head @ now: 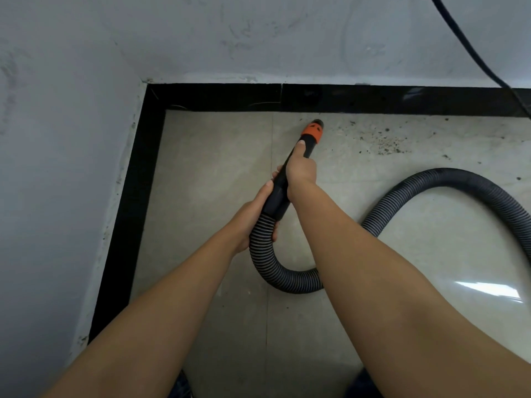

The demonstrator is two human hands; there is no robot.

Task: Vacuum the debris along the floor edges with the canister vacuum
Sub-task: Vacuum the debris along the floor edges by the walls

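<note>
The ribbed vacuum hose [287, 271] loops on the tiled floor [218, 156]. The left hand [253, 216] grips the hose where it joins the black nozzle tube [283, 185]; the right hand [300, 168] wraps that tube further up. The orange-collared tip [313, 130] points near the black skirting [359, 100], with dark debris [385, 142] scattered just to its right.
</note>
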